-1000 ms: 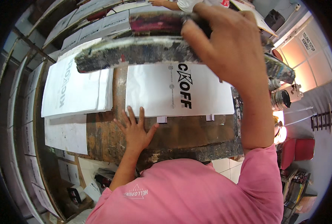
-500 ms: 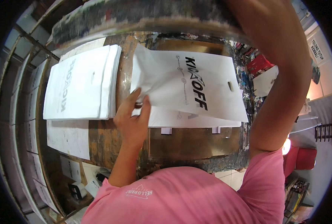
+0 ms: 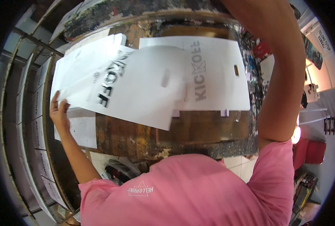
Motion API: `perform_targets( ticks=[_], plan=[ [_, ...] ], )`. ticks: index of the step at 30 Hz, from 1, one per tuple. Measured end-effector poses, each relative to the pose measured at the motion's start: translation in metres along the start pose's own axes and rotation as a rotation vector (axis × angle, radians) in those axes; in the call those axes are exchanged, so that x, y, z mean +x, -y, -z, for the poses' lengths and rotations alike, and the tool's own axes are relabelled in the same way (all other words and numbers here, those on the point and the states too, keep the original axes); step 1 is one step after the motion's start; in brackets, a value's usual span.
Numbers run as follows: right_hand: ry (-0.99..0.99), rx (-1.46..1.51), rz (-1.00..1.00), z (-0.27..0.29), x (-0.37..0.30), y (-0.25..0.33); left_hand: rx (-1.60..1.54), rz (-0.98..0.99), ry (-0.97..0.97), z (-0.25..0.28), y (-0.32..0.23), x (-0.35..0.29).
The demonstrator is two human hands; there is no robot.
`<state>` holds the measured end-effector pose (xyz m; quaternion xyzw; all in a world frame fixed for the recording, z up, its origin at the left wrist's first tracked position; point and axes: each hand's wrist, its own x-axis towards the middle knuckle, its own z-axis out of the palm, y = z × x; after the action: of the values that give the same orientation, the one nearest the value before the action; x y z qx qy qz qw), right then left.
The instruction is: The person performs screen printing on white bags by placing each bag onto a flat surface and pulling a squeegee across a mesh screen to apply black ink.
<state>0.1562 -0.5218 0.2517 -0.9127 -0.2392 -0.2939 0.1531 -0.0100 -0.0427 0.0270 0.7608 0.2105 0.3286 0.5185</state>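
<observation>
Transfer seems in hand: left grip [image 3: 60, 111] pinches printed sheet [image 3: 133, 88], mostly left of second sheet [image 3: 221, 77], partly over it; right grip out of view, hold unknowable. Next move likely calls for level lowering.

A slanting white bag [image 3: 145, 98] at the centre carries bold black capitals running downward, with a smaller, fainter line of print and a round icon beside them. A second white bag [image 3: 222, 88], flat on the desk [image 3: 126, 137], shows similar capitals in grey, running upward. The pink shirt [image 3: 186, 188] bears small white lettering with a triangle outline. At upper right, a pale sign [image 3: 324, 39] has dark capitals in two lines. Dark lettering also marks white stacks [image 3: 40, 126] on the left shelves [image 3: 23, 145].
</observation>
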Motion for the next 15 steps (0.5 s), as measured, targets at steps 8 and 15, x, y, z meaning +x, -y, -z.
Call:
perform_targets(
  ticks=[8, 15],
  plan=[
    [-0.069, 0.024, 0.079, 0.006, -0.021, -0.015, 0.174, 0.194, 0.118, 0.101, 0.074, 0.125],
    [-0.116, -0.015, 0.148, -0.007, -0.023, -0.013, 0.681, -0.127, 0.070, -0.053, 0.086, 0.055]
  ],
)
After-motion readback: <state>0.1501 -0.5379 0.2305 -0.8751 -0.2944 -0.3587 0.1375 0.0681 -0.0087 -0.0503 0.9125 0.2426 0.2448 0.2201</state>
